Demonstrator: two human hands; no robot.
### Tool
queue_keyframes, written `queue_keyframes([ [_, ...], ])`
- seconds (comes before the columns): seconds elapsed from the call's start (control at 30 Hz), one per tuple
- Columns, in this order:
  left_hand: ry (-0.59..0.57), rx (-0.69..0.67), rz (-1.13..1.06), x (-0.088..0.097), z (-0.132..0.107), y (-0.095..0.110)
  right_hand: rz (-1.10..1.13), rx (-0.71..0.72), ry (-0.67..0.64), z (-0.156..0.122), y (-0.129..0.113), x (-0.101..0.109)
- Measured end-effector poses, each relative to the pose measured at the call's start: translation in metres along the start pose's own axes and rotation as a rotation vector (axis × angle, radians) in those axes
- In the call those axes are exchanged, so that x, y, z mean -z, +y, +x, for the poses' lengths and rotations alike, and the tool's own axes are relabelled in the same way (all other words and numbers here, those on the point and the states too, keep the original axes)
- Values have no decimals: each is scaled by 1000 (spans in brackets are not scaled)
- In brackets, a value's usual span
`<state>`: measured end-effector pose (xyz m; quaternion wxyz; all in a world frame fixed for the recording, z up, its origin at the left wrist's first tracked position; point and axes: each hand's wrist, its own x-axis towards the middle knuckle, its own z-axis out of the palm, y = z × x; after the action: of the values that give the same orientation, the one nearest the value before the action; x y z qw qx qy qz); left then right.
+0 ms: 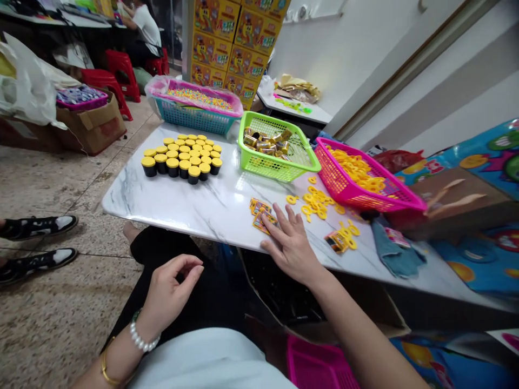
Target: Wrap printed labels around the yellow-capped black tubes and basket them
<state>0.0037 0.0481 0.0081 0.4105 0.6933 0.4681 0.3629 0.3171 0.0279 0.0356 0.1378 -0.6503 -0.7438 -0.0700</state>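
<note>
My right hand [290,243] lies flat-ish on a white marble table [162,200], its spread fingertips touching small printed foil cards [261,218]. Just right of it are scattered yellow plastic rings [314,202], with more beside a small packet [336,241]. My left hand [170,286] hangs off the table above my dark-clad lap, fingertips pinched together, with nothing visible in them. Farther along the table stand a block of several black jars with yellow lids [182,156], a green basket of gold packets [275,146], and a pink basket of yellow rings [365,175].
A blue basket lined with pink plastic [194,121] holds colourful small pieces behind the table. Stacked yellow cartons [231,48] stand beyond it. A folded blue cloth [395,251] lies at the right. A pink crate [316,367] sits below. Another person's sandalled feet [36,248] are at the left.
</note>
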Motion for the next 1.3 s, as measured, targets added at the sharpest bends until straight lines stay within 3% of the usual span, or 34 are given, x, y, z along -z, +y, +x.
queue_keyframes([
  [0.2, 25, -57, 21, -1, -2, 9, -56, 45, 166, -4, -21, 6],
  [0.33, 27, -37, 2, 1, -2, 13, -30, 101, 223, -20, -30, -1],
  [0.5, -122, 158, -219, -9, 3, 21, 91, 154, 402, -27, -41, -16],
  [0.63, -328, 370, -512, -20, 17, 26, 179, 90, 412, -21, -38, -13],
  [0.73, -377, 427, -607, -24, 22, 28, 143, 14, 405, -22, -32, -11],
  [0.87, -416, 439, -635, -32, 22, 35, 152, 41, 484, -27, -34, -14],
  [1.0, -454, 410, -625, -40, 24, 43, 231, 32, 485, -24, -40, -10],
  [1.17, -427, 306, -486, -37, 26, 50, 353, -179, 460, -13, -32, 10],
  [1.3, -168, -84, -10, -42, 47, 67, 324, -239, 342, -8, -27, 11],
])
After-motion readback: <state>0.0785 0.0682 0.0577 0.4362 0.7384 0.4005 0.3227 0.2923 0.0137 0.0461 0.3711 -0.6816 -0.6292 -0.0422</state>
